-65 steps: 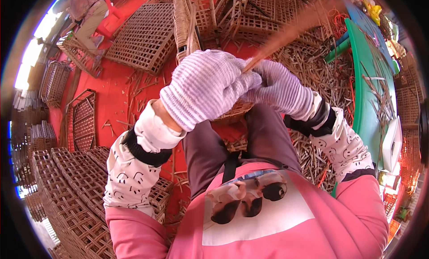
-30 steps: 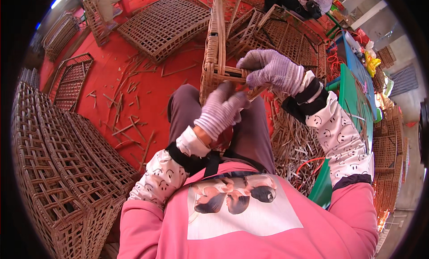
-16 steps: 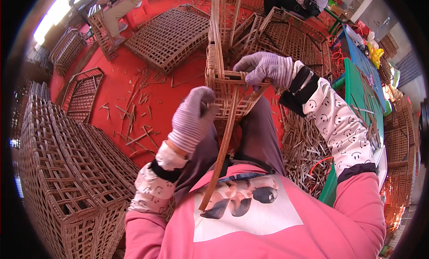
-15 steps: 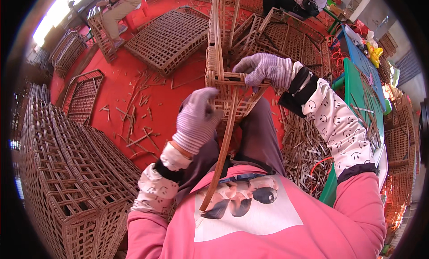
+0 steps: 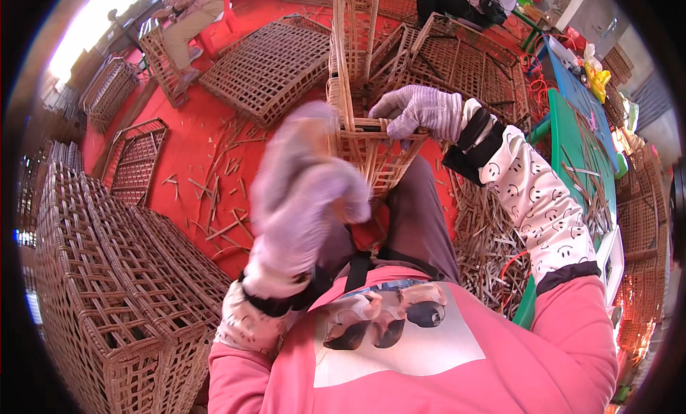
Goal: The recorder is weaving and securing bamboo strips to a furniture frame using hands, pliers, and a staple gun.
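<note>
A brown woven wicker frame [image 5: 379, 156] stands upright between my knees, its lattice side facing me and its tall posts rising away. My right hand [image 5: 421, 112], in a purple-grey striped glove, curls over the right part of its wrapped top bar, fingers bent around the edge. My left hand [image 5: 307, 171], in a matching glove, is at the frame's left side. Motion smears it into a streak, so its fingers and anything in them cannot be made out.
Large woven panels [image 5: 268, 67] and cut strips lie on the red floor [image 5: 182, 139]. Tall stacked baskets [image 5: 121, 271] stand at my left. A green table [image 5: 579, 156] with loose strips is at my right, above a heap of offcuts [image 5: 486, 232]. Two people sit farther off.
My left hand has swung quickly at the frame's left side and is now blurred. The flat brown strip that hung toward my lap no longer shows there. My right hand stays on the bar.
</note>
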